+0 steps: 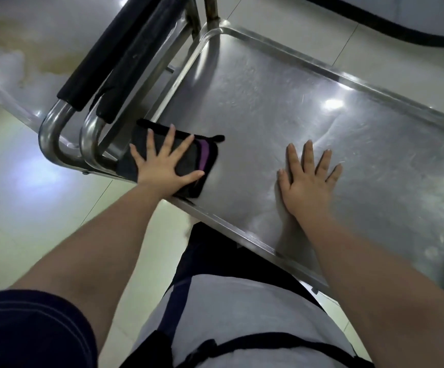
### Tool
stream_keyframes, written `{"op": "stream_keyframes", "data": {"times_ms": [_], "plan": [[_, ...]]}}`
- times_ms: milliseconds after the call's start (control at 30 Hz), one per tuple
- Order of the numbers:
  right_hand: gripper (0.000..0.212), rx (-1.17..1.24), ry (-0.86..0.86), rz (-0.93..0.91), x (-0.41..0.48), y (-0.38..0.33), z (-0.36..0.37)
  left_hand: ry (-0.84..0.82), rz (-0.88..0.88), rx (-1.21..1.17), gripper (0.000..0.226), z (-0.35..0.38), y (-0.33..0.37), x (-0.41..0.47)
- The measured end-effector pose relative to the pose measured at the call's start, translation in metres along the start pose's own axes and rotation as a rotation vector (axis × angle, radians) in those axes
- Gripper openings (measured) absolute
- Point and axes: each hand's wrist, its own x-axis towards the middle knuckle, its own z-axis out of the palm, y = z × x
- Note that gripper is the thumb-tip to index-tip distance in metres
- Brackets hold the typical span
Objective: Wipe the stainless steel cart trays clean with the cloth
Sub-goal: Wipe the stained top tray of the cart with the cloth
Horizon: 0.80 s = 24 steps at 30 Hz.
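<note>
Both bare arms reach forward. The left hand [162, 167] lies flat, fingers spread wide; the right hand [308, 181], well apart, lies palm-down, fingers straight.

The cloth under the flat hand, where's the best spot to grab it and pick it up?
Probably the edge by its purple stripe, coming from the middle of the tray. The cloth lies flat in the tray's corner under the left hand, and the rim and cart handles crowd its other sides. That striped edge is uncovered, easy to pinch.

Perhaps a canteen (steel cart [268, 88], tiles [43, 235])
</note>
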Motion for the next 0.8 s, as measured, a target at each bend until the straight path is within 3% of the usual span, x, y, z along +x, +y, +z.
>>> {"op": "stream_keyframes", "data": {"times_ms": [133, 333, 500, 700, 800], "plan": [[0.062, -0.030, -0.006, 0.015, 0.002, -0.003, 0.001, -0.036, -0.006, 0.027, 0.090, 0.002, -0.001, -0.002], [0.059, -0.016, 0.003, -0.012, 0.003, -0.001, 0.000, 0.102, 0.266, 0.034, 0.093, 0.030, 0.123, -0.054], [0.059, 0.041, 0.003, -0.127, -0.006, 0.037, -0.009, 0.135, 0.256, 0.000, 0.093, 0.027, 0.123, -0.051], [0.060, 0.065, 0.022, 0.229, -0.052, 0.125, -0.008, 0.119, 0.233, 0.035, 0.093, 0.031, 0.126, -0.051], [0.059, 0.054, 0.018, 0.284, -0.054, 0.130, -0.004, 0.134, 0.227, 0.083, 0.093, 0.034, 0.126, -0.050]]}}
